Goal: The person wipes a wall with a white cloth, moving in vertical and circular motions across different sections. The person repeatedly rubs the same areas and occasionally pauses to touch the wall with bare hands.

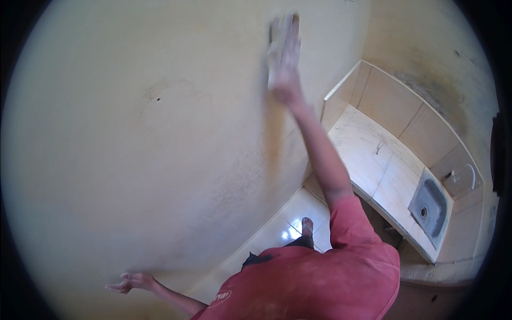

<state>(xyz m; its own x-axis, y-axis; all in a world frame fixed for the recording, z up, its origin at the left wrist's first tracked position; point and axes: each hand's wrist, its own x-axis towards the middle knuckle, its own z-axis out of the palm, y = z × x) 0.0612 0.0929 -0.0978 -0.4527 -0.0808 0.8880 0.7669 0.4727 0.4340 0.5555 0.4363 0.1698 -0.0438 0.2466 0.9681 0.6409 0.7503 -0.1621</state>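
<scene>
Right fingers [291, 45] outstretched, holding blurred pale pad [272, 76] against wall [160, 154], left fingers [116, 288] half-curled, grip unclear, drain [424, 212] in grey sink [438, 200]

The head camera, the left one of a side-by-side pair, is looking steeply down from the person's head, its wide fisheye lens taking in both hands at once. It is facing the wall [106, 144], with the right hand [286, 64] showing near the top edge and the left hand [128, 282] low on the left. The red shirt [314, 282] is filling the lower middle, to the right of the left hand and below the right, very near the lens. The view is reaching rightward past the right hand to the counter [368, 144] and sink [440, 208], its rounded edges darkening.
</scene>
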